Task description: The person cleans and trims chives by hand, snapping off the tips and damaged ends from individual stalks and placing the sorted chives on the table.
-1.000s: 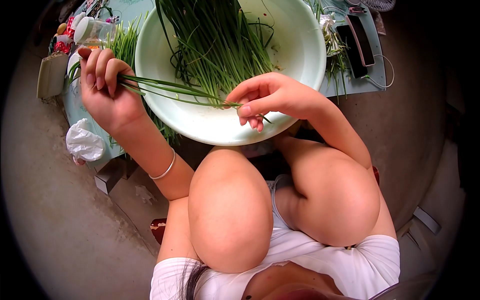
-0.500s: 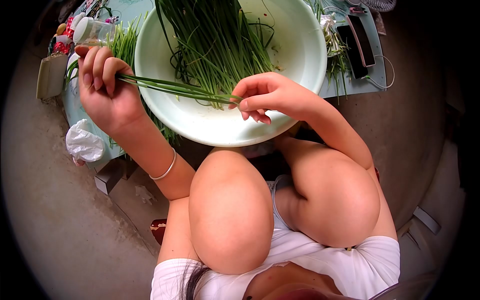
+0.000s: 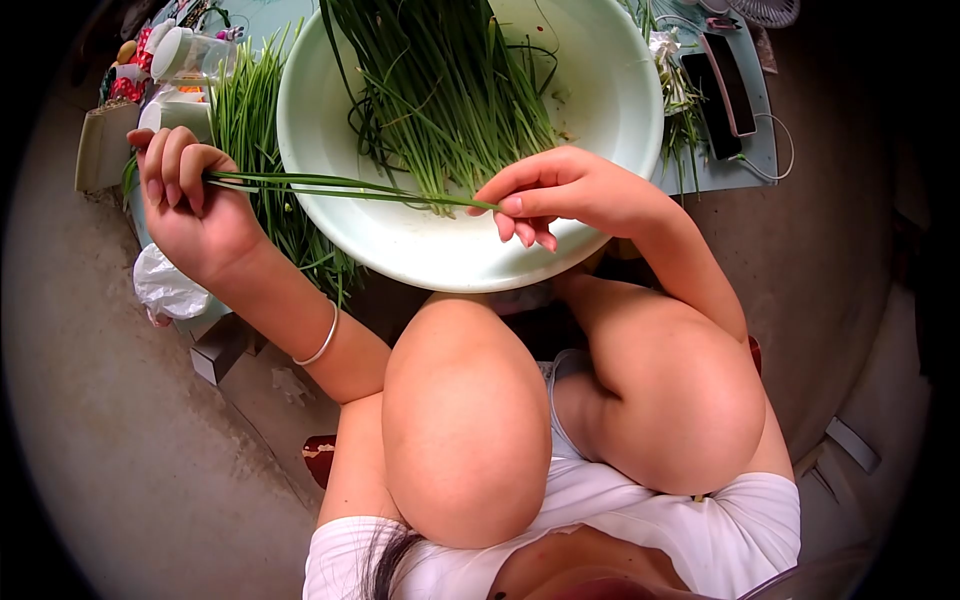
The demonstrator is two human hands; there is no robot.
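Observation:
A few long garlic chives (image 3: 345, 187) are stretched between my two hands over the near left part of a pale green basin (image 3: 470, 276). My left hand (image 3: 190, 200), left of the basin, has its fingers curled round one end of them. Over the basin, my right hand (image 3: 560, 197) pinches the other end between thumb and forefinger, its other fingers loosely bent. A big bunch of garlic chives (image 3: 440, 110) lies inside the basin, cut ends towards me. Another pile of chives (image 3: 260, 130) is on the table, between my left hand and the basin.
On the table's right side lie a phone (image 3: 727, 85) with a white cable (image 3: 790, 145) and some chive scraps (image 3: 680, 110). To the left are a clear jar (image 3: 195, 57), a tissue box-like carton (image 3: 103, 148) and a crumpled white plastic bag (image 3: 168, 284). My knees are just below the basin.
My left hand has moved left and slightly down, and my right hand a little right. The strands between them now look fewer and lie straighter, more nearly level.

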